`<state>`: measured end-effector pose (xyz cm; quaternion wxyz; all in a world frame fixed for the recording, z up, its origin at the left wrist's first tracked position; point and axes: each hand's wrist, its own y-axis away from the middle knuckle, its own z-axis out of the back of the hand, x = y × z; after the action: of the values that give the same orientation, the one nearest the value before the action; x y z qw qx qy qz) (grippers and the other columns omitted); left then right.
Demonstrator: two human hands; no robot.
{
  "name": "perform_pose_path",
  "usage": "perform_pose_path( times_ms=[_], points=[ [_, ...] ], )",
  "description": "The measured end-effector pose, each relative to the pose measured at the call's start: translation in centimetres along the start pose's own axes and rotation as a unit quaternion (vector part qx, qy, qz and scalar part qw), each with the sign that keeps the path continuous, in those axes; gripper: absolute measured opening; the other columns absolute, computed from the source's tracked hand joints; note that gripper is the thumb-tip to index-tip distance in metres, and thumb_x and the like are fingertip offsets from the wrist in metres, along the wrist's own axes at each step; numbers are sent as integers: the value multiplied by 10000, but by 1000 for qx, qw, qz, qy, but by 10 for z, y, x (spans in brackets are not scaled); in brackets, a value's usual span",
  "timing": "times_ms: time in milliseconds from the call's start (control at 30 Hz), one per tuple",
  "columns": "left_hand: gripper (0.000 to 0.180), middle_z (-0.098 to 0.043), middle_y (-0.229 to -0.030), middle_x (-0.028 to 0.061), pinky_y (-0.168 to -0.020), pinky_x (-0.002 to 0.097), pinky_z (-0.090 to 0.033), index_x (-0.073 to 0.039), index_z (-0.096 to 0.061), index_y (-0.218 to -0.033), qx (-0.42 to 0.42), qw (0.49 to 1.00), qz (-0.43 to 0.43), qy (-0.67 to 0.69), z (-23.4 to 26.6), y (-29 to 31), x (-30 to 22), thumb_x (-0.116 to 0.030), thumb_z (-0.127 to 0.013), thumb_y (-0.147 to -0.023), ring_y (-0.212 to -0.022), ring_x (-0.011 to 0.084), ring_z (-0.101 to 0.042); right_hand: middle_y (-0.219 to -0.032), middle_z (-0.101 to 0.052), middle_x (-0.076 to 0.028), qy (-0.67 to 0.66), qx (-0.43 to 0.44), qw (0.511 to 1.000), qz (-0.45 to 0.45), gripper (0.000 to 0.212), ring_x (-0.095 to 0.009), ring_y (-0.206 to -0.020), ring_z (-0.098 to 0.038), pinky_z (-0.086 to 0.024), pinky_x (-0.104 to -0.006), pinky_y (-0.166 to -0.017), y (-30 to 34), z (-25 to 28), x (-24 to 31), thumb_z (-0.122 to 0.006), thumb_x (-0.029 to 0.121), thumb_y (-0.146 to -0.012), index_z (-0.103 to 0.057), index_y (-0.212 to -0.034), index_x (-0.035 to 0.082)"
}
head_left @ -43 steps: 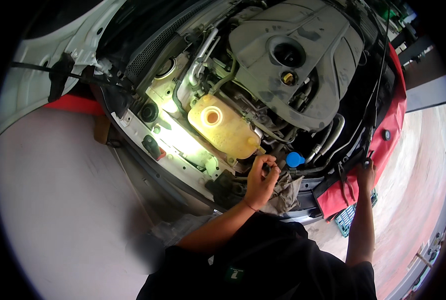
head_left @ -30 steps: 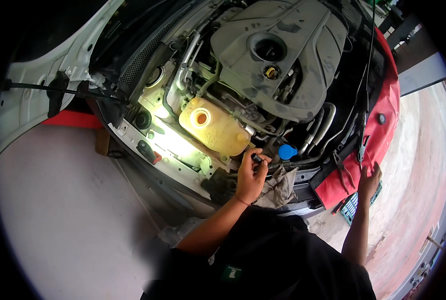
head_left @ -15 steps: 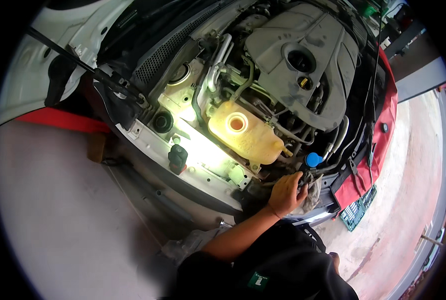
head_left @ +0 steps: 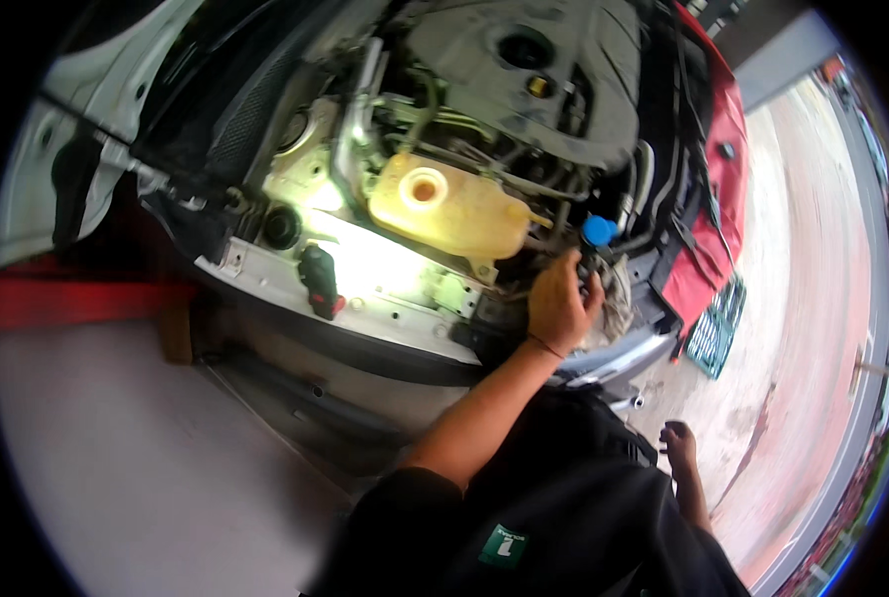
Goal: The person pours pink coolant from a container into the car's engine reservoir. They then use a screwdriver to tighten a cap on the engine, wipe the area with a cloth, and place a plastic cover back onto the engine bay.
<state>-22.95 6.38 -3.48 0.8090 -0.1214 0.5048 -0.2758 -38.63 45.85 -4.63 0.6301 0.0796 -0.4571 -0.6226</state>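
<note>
My left hand [head_left: 561, 303] reaches over the front edge of the engine bay, its fingers curled around something dark that I cannot make out. Just beyond its fingertips is a blue cap [head_left: 599, 231], and a crumpled grey rag [head_left: 617, 298] lies against its right side. To the left sits a yellowed plastic coolant tank [head_left: 464, 214] with its round filler neck uncovered. Lower right, beside my body, my right hand [head_left: 679, 445] hangs with bent fingers; a small dark shape shows at their tips, too blurred to name.
A large grey engine cover [head_left: 564, 99] fills the far side. A small dark and red lamp [head_left: 320, 282] stands on the brightly lit white body edge. A red cover [head_left: 698, 269] drapes the right side. A green tool case [head_left: 715, 333] lies open on the floor.
My view has shifted, so the engine bay appears higher and further left. My left hand has moved closer to the blue cap. My right hand has come further into view at lower right.
</note>
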Motion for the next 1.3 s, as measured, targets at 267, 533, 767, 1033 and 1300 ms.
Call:
perform_pose_path(
  times_ms=[267,533,767,1033,1300],
  points=[
    [384,-594,-854,99,-614,339,-508,1,-480,-1199,13,996,82,42,-9,1,-7,-185,-628,-897,-649,207,-618,-934,-636,-87,-90,24,989,-112,323,-175,-797,-624,-515,-316,-635,-14,9,-85,-565,158,-864,-593,-1152,14],
    [344,-561,-971,143,-747,296,-471,13,-346,-1242,2,998,31,-53,-6,11,-10,-137,-477,-962,-836,206,-550,-801,-562,-28,-279,43,910,-304,218,-146,-642,-590,-482,-296,-504,-49,-27,-234,-551,166,-859,-587,-1045,59],
    [353,-566,-921,135,-711,301,-489,16,-350,-1220,-25,988,18,-151,-30,9,-4,-232,-423,-981,-800,199,-561,-820,-579,-6,-289,107,899,-311,205,-126,-671,-589,-476,-287,-554,-90,-52,-275,-540,211,-884,-576,-1043,86],
    [367,-541,-894,133,-783,336,-464,32,-345,-1191,-33,987,28,-152,-31,8,-8,-251,-438,-977,-815,219,-543,-855,-594,-10,-308,126,903,-273,256,-123,-695,-594,-471,-269,-580,-138,-37,-241,-532,177,-877,-563,-1113,82],
    [404,-534,-978,172,-874,387,-439,50,-360,-1226,-33,975,47,-215,-23,2,-13,-254,-443,-974,-907,274,-546,-835,-593,-35,-335,83,904,-251,237,-133,-671,-590,-478,-270,-547,-128,-24,-223,-527,126,-878,-587,-1087,32]
  ],
)
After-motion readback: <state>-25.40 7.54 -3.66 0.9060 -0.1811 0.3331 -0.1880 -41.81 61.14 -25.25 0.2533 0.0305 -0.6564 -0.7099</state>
